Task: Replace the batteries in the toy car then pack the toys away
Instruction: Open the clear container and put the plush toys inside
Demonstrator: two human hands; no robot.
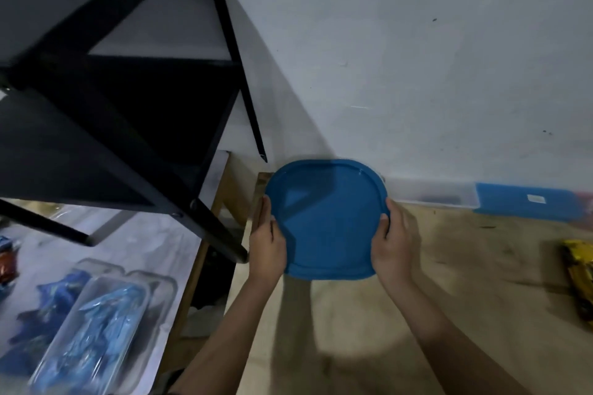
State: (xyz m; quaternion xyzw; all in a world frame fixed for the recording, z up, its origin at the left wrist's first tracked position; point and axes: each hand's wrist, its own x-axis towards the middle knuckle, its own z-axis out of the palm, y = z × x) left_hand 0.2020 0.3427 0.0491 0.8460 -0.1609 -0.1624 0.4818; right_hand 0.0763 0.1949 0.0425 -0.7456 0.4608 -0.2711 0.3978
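A blue rounded-square lid (327, 218) sits over the far left part of the wooden table (465, 282), close to the white wall. My left hand (267, 242) grips its left edge and my right hand (394, 242) grips its right edge. Whatever lies under the lid is hidden. A yellow toy car (579, 276) lies at the table's right edge, partly cut off by the frame.
A clear flat box with a blue lid (519, 202) lies along the wall at the back right. A black metal shelf frame (128, 125) stands to the left. Below it, clear packs of blue items (93, 327) lie on a white surface.
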